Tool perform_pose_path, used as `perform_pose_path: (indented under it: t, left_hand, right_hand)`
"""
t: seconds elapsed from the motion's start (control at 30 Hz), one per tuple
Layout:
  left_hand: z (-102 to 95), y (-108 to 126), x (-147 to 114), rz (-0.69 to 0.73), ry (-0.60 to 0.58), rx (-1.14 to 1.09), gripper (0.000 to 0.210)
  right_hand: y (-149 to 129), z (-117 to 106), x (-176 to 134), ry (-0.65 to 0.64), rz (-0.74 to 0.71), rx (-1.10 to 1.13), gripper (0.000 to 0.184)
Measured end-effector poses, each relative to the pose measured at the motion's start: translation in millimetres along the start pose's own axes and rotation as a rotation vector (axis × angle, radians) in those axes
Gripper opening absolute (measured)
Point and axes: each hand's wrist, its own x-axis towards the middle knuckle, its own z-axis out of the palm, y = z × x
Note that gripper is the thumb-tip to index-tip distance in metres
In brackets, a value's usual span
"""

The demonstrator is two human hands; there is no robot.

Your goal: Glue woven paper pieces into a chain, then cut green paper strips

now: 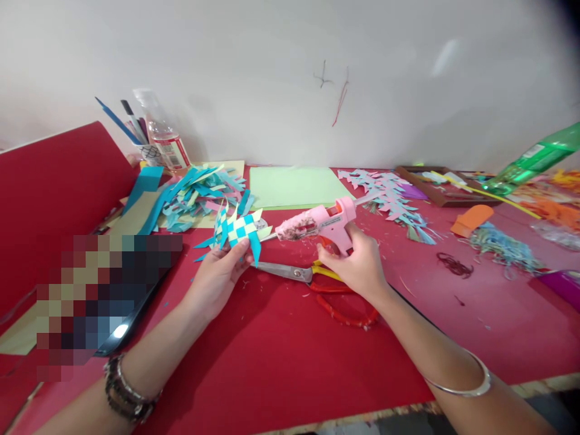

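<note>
My left hand [222, 269] pinches a woven paper fish [240, 229] of blue and pale yellow-green strips, with pointed strip ends sticking out. Wrapped round the handle of a pink hot glue gun [324, 222] is my right hand [360, 260]. The gun's nozzle points left and meets the right edge of the woven paper; whether it touches cannot be made out. Dried glue and bits cling to the gun's front. Below both hands lie large scissors [296, 273] with red and yellow handles, partly hidden by my right hand.
Paper strips [199, 193] are heaped at the back left, near a clear bottle [161, 133] and a pen cup [148, 153]. A light green sheet [294, 186] lies behind the gun. Rightward are fringed paper pieces [394, 199], a brown tray [430, 187] and a tilted green bottle [534, 158].
</note>
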Motion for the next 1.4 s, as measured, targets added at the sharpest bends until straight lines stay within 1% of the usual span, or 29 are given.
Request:
perform_pose_path:
  t: [0.23, 0.47, 1.0, 1.17, 1.4]
  left_hand:
    - [-0.7, -1.2, 0.8, 0.01, -0.016, 0.008, 0.012]
    - [-0.6, -0.5, 0.8, 0.008, 0.012, 0.006, 0.015]
    - [-1.5, -0.2, 0.8, 0.026, 0.0, 0.027, 0.015]
    - [-1.9, -0.2, 1.5, 0.021, 0.018, 0.023, 0.013]
    - [-1.4, 0.9, 0.7, 0.024, 0.025, 0.015, 0.018]
  right_hand:
    - [1.5, 0.9, -0.6, 0.019, -0.051, 0.017, 0.014]
    - [1.3, 1.8, -1.0, 0.021, -0.037, 0.015, 0.015]
    - [2.2, 2.1, -1.3, 0.021, -0.052, 0.016, 0.014]
    - [1.9, 2.3, -1.3, 0.015, -0.044, 0.008, 0.015]
    - [3.0, 1.5, -1.9, -0.002, -0.052, -0.003, 0.015]
